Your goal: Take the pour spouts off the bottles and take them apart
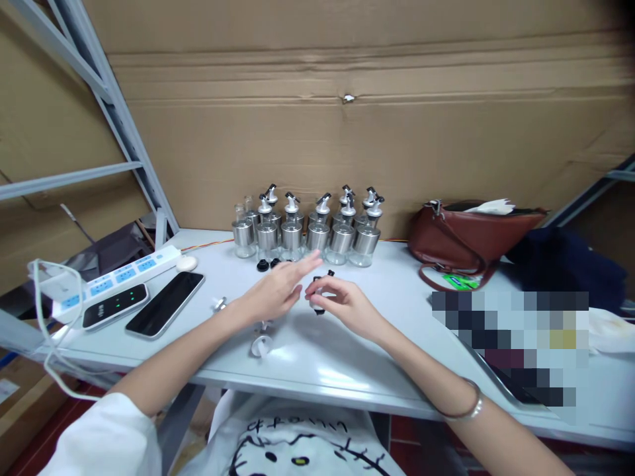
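Observation:
My right hand [350,305] pinches a small silver-and-black pourer spout [318,303] just above the table. My left hand [278,291] hovers close by on the left, fingers stretched out, with nothing visible in it. Behind the hands stand several glass bottles with steel bands [342,238], most topped with pourer spouts. At the left end of the group, an open-necked bottle [243,233] has no spout. Small black stoppers [262,265] lie in front of the bottles, partly hidden by my left hand. Under my left forearm lie loose spout pieces [261,345], and another piece [219,304] rests farther left.
At the left are a white power strip [119,281], a black phone [166,305] and a small device with green lights [116,307]. A brown handbag [471,238] and a blurred-out tablet-like object [510,344] lie right. Cardboard [317,145] backs the table.

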Motion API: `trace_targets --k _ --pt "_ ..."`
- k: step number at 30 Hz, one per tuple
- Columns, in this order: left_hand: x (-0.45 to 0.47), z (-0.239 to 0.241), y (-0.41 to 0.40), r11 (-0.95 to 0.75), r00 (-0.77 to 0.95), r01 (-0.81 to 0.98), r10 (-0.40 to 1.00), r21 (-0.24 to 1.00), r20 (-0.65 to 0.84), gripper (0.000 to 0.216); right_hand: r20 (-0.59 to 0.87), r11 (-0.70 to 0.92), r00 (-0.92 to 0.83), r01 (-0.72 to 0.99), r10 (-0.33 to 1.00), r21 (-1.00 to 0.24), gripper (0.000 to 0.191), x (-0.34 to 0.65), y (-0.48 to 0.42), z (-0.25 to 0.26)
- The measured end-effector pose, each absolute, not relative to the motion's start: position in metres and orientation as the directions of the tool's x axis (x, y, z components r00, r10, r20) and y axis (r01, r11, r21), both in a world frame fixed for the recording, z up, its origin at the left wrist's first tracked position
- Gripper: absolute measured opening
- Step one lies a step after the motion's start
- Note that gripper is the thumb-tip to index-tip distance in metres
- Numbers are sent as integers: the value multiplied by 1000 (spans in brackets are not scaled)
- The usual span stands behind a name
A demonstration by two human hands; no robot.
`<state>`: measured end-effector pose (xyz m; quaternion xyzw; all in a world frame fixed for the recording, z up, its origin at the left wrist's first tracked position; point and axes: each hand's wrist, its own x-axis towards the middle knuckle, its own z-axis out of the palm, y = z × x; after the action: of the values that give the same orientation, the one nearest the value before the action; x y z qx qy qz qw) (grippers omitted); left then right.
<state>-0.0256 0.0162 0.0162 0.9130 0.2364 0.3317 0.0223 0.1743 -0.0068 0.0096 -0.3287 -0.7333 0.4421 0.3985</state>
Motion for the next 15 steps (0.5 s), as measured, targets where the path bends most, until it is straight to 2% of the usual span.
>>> trace_targets --k 2,4,5,7,8,10,13,15 --pt "-40 20 32 -839 498 501 481 213 722 64 291 361 -403 110 868 -926 15 176 -4 10" --pt "-60 19 56 -725 182 594 542 347 820 64 311 347 -348 46 884 -937 27 179 -1 9" --pt "-71 17 70 -661 27 588 592 466 805 69 319 346 -329 24 889 -938 33 180 0 9" --pt "-91 8 94 -510 -165 492 742 706 650 80 328 354 -295 38 898 -934 35 182 1 10" --pt "-99 3 104 -434 -210 434 804 790 557 86 332 363 -269 71 904 -929 32 183 1 11" --pt "-109 -8 117 -355 -227 364 862 861 452 92 343 377 -220 137 913 -916 26 183 -1 13" --pt "-114 -19 123 -333 -223 341 880 879 420 92 360 392 -198 159 912 -906 19 184 -5 18" --pt "-114 -21 123 -316 -258 368 869 874 423 92 349 378 -202 123 915 -918 22 184 -7 21"
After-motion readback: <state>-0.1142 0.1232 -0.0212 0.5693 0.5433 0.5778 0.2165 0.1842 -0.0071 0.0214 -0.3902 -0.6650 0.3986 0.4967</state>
